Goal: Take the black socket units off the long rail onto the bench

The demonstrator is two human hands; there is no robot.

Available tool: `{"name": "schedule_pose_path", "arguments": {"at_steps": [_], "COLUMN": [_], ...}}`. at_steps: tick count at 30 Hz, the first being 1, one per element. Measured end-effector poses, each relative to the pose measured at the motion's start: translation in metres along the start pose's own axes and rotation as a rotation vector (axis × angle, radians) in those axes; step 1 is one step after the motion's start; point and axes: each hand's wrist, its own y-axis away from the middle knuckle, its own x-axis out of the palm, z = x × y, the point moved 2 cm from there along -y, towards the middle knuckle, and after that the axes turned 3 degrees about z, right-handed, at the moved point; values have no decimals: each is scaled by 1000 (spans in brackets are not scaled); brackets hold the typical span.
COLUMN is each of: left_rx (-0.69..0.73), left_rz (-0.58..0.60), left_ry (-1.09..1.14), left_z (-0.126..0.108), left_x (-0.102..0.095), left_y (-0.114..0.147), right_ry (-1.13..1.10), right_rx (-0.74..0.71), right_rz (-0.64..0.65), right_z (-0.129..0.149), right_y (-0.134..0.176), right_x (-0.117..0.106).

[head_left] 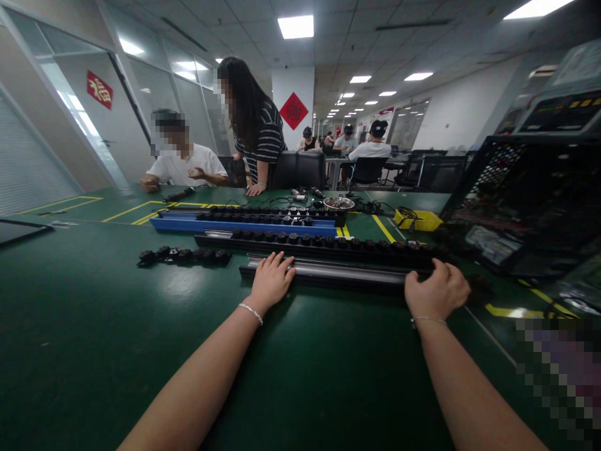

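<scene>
A long black metal rail with a shiny grey channel along its top lies crosswise on the green table. My left hand grips it near its left end, with the fingers reaching over the top and the thumb toward the near side. At the right end, my right hand is curled round the rail, thumb in front and fingers behind; part of that end is hidden by the hand. Just beyond it is another black rail with a row of small black round parts along it.
A strip of black parts lies to the left. Farther back are a blue rail, a metal dish and a yellow bin. An open computer case stands at right. Two people are across the green table.
</scene>
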Motion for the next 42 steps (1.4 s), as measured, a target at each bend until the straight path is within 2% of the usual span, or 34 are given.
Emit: {"name": "schedule_pose_path", "arguments": {"at_steps": [5,13,25,30,33,36,42], "left_rx": [10,19,20,19,8,11,14], "left_rz": [-24,-31,-41,-39,-47,-53,-55], "left_ry": [-14,-11,-28,-37,-54,-74,-84], "left_z": [2,0,0,-2,-3,-4,-3], "left_x": [-1,-2,-1,-3,-4,-5,-3], "left_y": [2,5,6,7,7,8,8], "right_ry": [9,54,50,107,153,172,144], "right_rx": [145,191,114,209,276,277,265], "right_rz": [51,111,107,144,208,275,259], "right_z": [-21,-36,-18,-16,-15,-13,-14], "right_y": [-1,-5,-5,-6,-6,-6,-6], "right_x": [6,15,6,4,3,4,7]}}
